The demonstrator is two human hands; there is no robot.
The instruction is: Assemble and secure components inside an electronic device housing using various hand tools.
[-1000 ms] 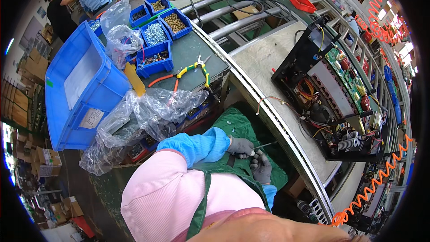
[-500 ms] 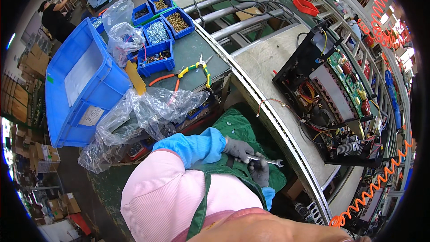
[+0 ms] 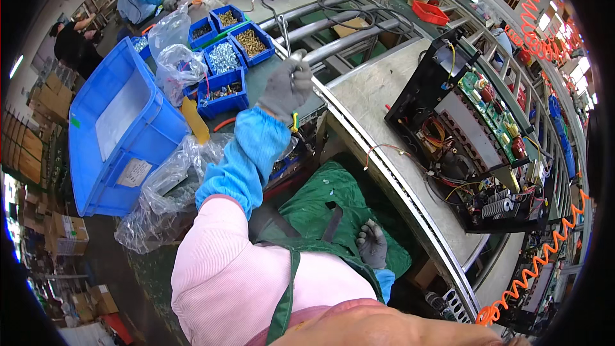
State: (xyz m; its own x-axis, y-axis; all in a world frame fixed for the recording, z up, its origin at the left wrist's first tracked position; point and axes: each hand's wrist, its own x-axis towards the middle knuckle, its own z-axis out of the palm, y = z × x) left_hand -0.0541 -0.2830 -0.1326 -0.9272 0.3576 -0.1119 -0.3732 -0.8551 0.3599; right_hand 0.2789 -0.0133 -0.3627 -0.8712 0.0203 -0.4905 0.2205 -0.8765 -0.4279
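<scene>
My left hand (image 3: 287, 88), in a grey glove and blue sleeve, is raised over the bench edge beside the blue bins. It is closed around a metal wrench (image 3: 284, 33) that sticks up past the fingers. Beneath this arm lie pliers with orange and yellow handles (image 3: 223, 124), mostly covered. My right hand (image 3: 372, 245), also gloved in grey, rests low on the green apron (image 3: 327, 195) with its fingers curled in; whatever may be inside them is hidden. Blue bins of brass screws (image 3: 250, 43), silvery fasteners (image 3: 223, 57) and mixed small parts (image 3: 222, 91) stand beyond my left forearm.
A large blue tub (image 3: 118, 134) and crumpled clear plastic (image 3: 163, 202) lie at the left. An opened black device with circuit boards (image 3: 474, 134) stands on the metal line at the right. Roller bars (image 3: 346, 45) run behind it. Orange coiled hoses (image 3: 538, 269) hang right. Other people work far left.
My left hand has moved up and away from my right hand, carrying the wrench from the lap to over the bench beside the bins. My right hand stays low on the apron.
</scene>
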